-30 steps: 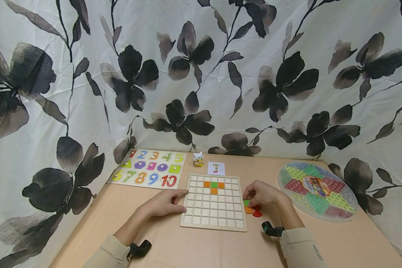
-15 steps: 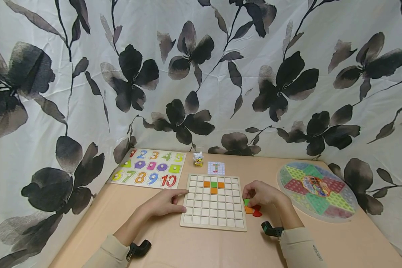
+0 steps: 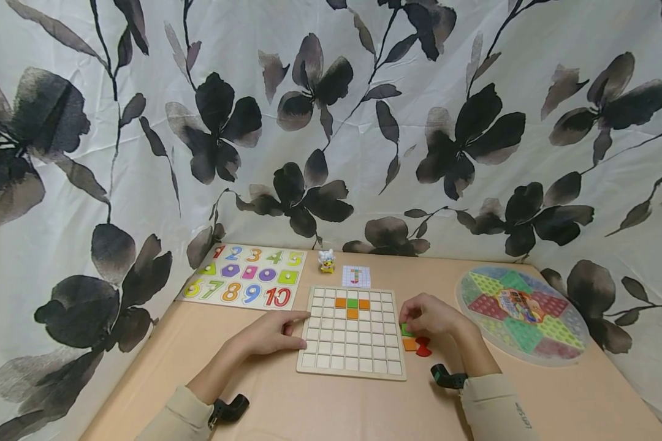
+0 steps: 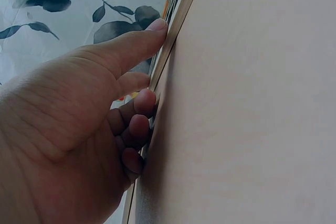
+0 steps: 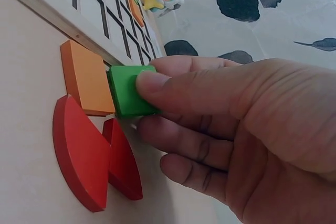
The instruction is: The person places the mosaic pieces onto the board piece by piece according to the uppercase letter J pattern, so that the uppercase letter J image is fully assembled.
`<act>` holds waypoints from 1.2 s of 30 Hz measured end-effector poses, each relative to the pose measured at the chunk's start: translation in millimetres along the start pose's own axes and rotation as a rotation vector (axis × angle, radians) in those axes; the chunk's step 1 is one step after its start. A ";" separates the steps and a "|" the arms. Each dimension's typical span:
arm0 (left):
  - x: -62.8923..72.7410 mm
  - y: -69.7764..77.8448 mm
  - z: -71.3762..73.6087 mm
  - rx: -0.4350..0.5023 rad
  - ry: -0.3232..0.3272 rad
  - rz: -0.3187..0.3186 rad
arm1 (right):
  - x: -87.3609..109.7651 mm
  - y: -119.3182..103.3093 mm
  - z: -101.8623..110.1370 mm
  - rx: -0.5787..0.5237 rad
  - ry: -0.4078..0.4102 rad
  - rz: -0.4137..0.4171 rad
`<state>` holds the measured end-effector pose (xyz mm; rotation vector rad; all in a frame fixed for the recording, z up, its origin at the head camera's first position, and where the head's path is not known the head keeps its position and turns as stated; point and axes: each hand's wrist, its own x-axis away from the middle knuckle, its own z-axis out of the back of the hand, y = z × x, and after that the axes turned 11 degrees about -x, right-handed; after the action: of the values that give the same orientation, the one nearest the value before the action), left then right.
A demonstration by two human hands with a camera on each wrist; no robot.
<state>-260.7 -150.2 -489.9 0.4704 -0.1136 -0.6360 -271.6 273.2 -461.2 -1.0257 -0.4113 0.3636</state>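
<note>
My left hand (image 3: 270,334) rests at the left edge of a pale wooden grid board (image 3: 344,346), thumb and index finger extended to its rim. In the left wrist view, the thumb tip overlaps the rim and the other fingers bend beside it. Three orange squares and one green square form a T in the board's upper cells. At the board's right, my right hand (image 3: 431,315) pinches a green square tile (image 5: 126,92) between thumb and fingers. Beside that tile lie an orange tile (image 5: 86,80) and two red curved pieces (image 5: 81,153).
A card with a J pattern (image 3: 356,277) lies behind the board, near a small toy figure (image 3: 326,262). A number puzzle board (image 3: 243,275) lies at the back left. To the right is a round patterned game board (image 3: 521,315). A floral curtain (image 3: 386,153) hangs behind the table.
My right hand has shifted slightly away from me, and more of the orange tile and red pieces shows below it. My left hand and the grid board have stayed in place.
</note>
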 end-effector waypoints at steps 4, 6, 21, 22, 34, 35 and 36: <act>0.6 0.8 0.2 -0.003 -0.003 0.003 | 0.1 1.1 0.9 -0.017 0.000 0.007; 0.7 0.9 0.1 -0.005 -0.004 0.005 | 0.1 1.3 1.8 -0.022 0.003 0.003; 0.4 -0.7 -1.6 0.005 -0.007 0.007 | -2.0 -1.8 4.9 0.079 0.125 0.078; 0.4 -0.8 -1.7 0.004 -0.007 0.006 | -2.3 -2.2 4.5 0.076 0.133 0.074; 0.0 -0.6 -0.7 -0.004 -0.001 0.002 | -7.2 -11.1 -6.3 0.068 0.177 0.104; 0.0 -0.7 -0.7 -0.005 -0.001 0.002 | -7.5 -12.0 -7.3 0.068 0.173 0.105; 0.0 -0.7 -0.7 -0.006 0.000 0.001 | -7.7 -12.8 -8.3 0.063 0.169 0.106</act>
<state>-261.0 -150.4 -490.8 0.4646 -0.1124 -0.6349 -272.9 257.3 -455.0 -1.0103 -0.1926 0.3788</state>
